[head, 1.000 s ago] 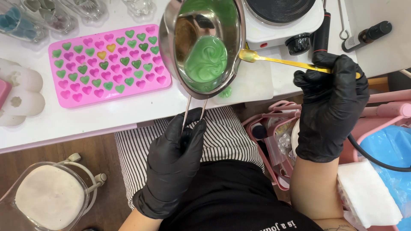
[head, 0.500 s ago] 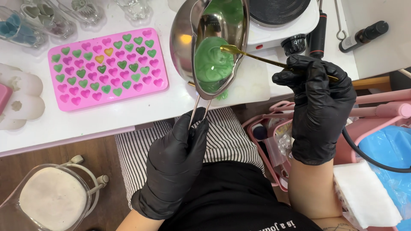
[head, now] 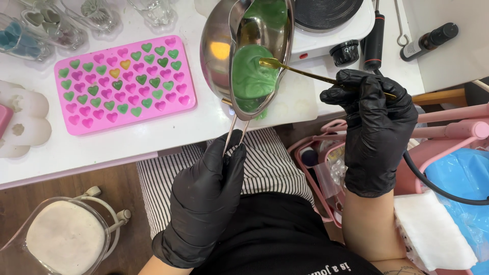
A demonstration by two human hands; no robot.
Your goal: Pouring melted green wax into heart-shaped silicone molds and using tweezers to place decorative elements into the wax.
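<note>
Steel pouring pot [head: 244, 51] sits upper centre of frame, held off the white table [head: 153, 137] and tipped toward the camera, so the green melt [head: 252, 76] pools at the near wall next to the spout. The tilt looks deliberate: it gathers the shallow liquid deep enough for the spoon to work.

Left hand [head: 206, 196], black glove, lower centre: fist closed tight around the pot's thin wire handle [head: 232, 135], thumb up along it. The long handle means the grip has to be firm to hold that angle.

Right hand [head: 374, 125], black glove, right of centre: fingers pinched on the far end of a slim gold spoon [head: 300, 73]. Bowl of the spoon is in the green melt, shaft running up-left across the pot rim. The end grip likely keeps the glove clear of the metal.

Pink heart mould [head: 125, 84], upper left of frame, lies flat on the table, just beside the pot. Centre cavities are filled green, one yellow, the rest bare pink.

Hot plate [head: 326, 20] at top right behind the pot, near enough for reheating. Small dark bottle [head: 428, 40] lies far right.
</note>
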